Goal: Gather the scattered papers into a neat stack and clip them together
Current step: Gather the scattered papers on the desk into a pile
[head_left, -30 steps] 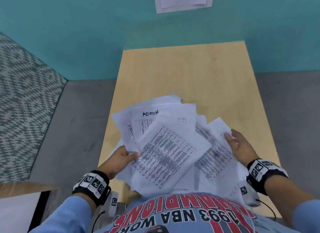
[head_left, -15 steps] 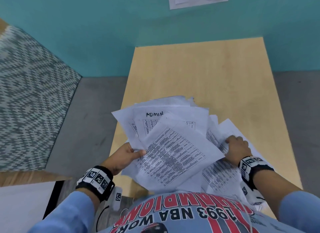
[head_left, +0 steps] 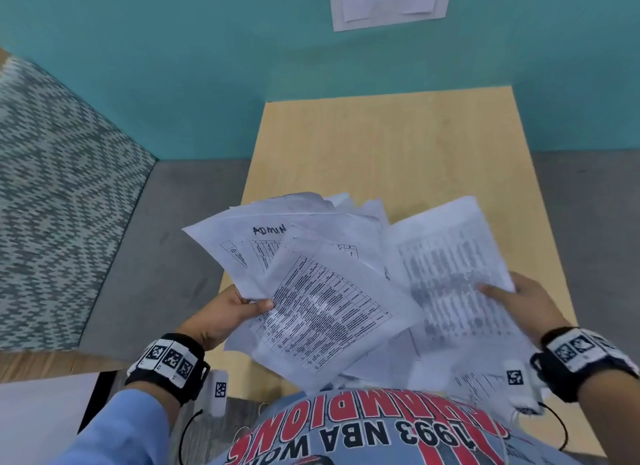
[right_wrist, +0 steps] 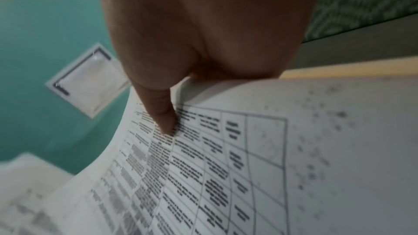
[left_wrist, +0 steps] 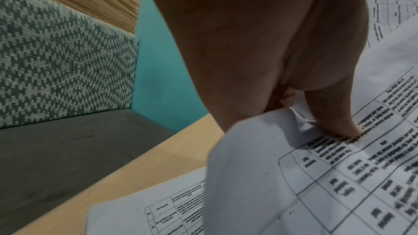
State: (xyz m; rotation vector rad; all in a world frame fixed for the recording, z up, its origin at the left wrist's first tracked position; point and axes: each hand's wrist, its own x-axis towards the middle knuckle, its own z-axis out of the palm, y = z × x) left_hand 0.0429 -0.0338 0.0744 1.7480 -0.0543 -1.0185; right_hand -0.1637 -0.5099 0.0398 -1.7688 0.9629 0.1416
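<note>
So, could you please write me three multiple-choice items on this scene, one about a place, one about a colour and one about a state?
1. Where does the left hand hold the papers?
A. at their left edge
B. at their far edge
C. from the top, palm flat

2. What colour is the wall behind the table?
A. white
B. teal
C. red

3. How do the papers lie?
A. squared into a neat stack
B. fanned out at different angles
C. rolled into a tube

Answers:
1. A, as the thumb presses on a printed sheet by that edge.
2. B, since the head view shows teal above the table's far edge.
3. B, because corners stick out unevenly between the left hand and the right hand.
</note>
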